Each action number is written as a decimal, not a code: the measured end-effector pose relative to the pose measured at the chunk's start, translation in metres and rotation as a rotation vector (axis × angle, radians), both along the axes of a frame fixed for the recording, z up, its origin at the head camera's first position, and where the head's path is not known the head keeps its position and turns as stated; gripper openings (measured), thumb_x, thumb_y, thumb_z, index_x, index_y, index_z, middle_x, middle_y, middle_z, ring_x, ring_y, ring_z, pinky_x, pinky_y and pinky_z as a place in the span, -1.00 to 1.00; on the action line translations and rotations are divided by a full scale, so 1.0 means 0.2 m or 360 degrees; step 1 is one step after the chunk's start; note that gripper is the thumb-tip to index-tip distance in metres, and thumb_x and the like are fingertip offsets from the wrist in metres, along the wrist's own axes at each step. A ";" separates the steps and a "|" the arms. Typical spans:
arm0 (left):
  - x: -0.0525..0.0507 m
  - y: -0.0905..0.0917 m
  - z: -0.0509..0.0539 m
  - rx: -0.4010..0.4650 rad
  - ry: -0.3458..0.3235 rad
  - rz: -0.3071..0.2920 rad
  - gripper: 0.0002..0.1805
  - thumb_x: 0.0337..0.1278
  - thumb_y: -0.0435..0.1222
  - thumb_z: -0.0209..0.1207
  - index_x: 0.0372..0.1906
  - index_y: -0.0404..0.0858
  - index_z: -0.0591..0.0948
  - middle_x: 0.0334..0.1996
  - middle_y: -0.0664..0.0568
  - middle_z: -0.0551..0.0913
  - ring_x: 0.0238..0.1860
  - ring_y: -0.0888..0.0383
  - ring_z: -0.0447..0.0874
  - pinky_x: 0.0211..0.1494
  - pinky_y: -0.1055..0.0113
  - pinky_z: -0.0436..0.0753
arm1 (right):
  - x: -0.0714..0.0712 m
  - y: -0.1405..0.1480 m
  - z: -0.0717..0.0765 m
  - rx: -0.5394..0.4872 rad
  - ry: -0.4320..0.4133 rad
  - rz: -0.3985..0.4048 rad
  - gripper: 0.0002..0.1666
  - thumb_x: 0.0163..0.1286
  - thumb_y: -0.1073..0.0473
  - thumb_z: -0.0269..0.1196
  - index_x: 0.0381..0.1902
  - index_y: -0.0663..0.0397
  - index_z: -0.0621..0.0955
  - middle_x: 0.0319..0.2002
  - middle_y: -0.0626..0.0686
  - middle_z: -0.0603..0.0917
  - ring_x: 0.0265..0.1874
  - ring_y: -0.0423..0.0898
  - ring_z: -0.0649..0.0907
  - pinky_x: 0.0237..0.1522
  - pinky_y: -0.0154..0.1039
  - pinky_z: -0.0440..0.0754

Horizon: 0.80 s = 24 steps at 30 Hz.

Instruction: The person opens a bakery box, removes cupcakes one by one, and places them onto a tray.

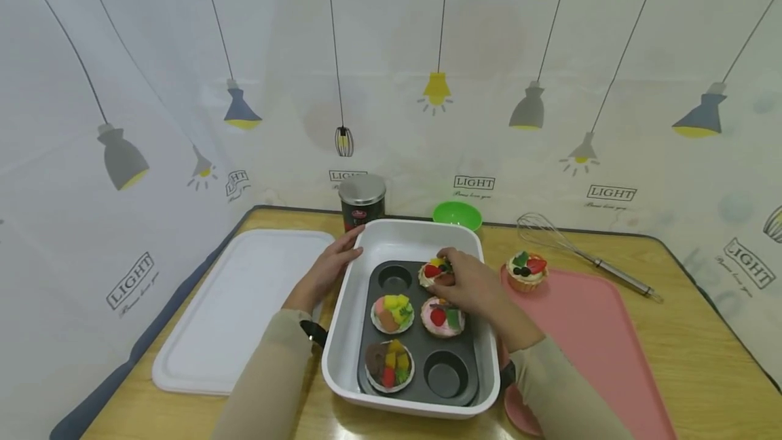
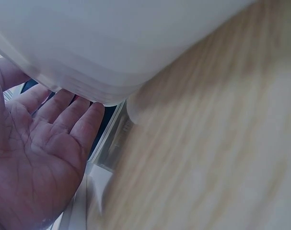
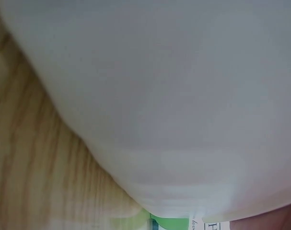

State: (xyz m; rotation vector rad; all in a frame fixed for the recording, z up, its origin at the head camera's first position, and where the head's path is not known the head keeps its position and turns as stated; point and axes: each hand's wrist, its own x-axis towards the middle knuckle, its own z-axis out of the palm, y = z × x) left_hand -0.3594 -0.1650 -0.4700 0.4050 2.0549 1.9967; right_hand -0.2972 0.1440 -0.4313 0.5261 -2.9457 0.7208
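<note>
Pale wall covering (image 1: 391,39) printed with hanging lamps rises behind a wood-grain worktop (image 1: 666,284), where a white basin (image 1: 409,405) holds a dark muffin tin (image 1: 419,358). Reaching in from the right side, the right hand (image 1: 473,284) has its fingers curled down, pinching a fruit-topped tart (image 1: 430,277) at the far right cup; whether it sits fully in the cup cannot be told. The left hand (image 1: 330,267) pinches the basin's left rim, thumb over the edge and fingers nearly straight, slightly spread against the outside. A pink-creamed tart (image 1: 435,328) fills the middle right cup, while a yellow-topped tart (image 1: 386,321) and a brown-topped tart (image 1: 377,358) occupy the middle and near left cups. Another berry tart (image 1: 527,278) rests on the corner of a pink board (image 1: 592,318), near a whisk (image 1: 559,243). Beyond the basin stand a green bowl (image 1: 457,214) and a lidded canister (image 1: 362,192); a white board (image 1: 238,318) lies left.
</note>
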 end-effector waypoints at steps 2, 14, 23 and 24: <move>0.00 0.00 0.00 0.0002 0.0002 -0.0004 -0.39 0.54 -0.27 -0.03 0.59 -0.10 0.17 0.56 -0.06 0.16 0.44 -0.07 0.28 0.41 0.03 0.35 | 0.00 0.00 0.00 -0.0002 0.0011 -0.0001 -0.24 0.21 -0.15 0.46 0.25 0.07 0.49 -0.13 0.02 0.67 -0.18 -0.08 0.65 -0.19 -0.05 0.63; 0.00 0.01 0.00 -0.0001 0.0004 -0.0010 -0.39 0.54 -0.24 -0.03 0.59 -0.08 0.17 0.56 -0.04 0.17 0.44 -0.08 0.28 0.41 0.03 0.35 | 0.01 0.01 -0.02 -0.0044 0.0083 0.0015 -0.26 0.17 -0.13 0.49 0.22 0.02 0.51 -0.12 0.01 0.64 -0.20 -0.09 0.63 -0.20 -0.05 0.62; 0.00 0.00 -0.01 0.0011 0.0001 -0.0025 -0.38 0.54 -0.24 -0.04 0.59 -0.07 0.16 0.57 -0.02 0.14 0.46 -0.08 0.24 0.43 -0.02 0.30 | 0.01 0.01 -0.02 -0.0029 0.0132 0.0028 -0.21 0.18 -0.15 0.47 0.28 0.01 0.47 0.06 0.07 0.59 -0.13 -0.06 0.60 -0.09 -0.02 0.62; 0.00 0.00 -0.01 0.0016 0.0000 -0.0022 -0.39 0.54 -0.24 -0.05 0.59 -0.07 0.16 0.57 -0.02 0.14 0.46 -0.08 0.24 0.43 -0.01 0.31 | 0.01 0.01 -0.02 -0.0030 0.0137 0.0028 -0.21 0.18 -0.14 0.46 0.29 0.01 0.47 0.07 0.07 0.58 -0.15 -0.06 0.60 -0.10 -0.02 0.62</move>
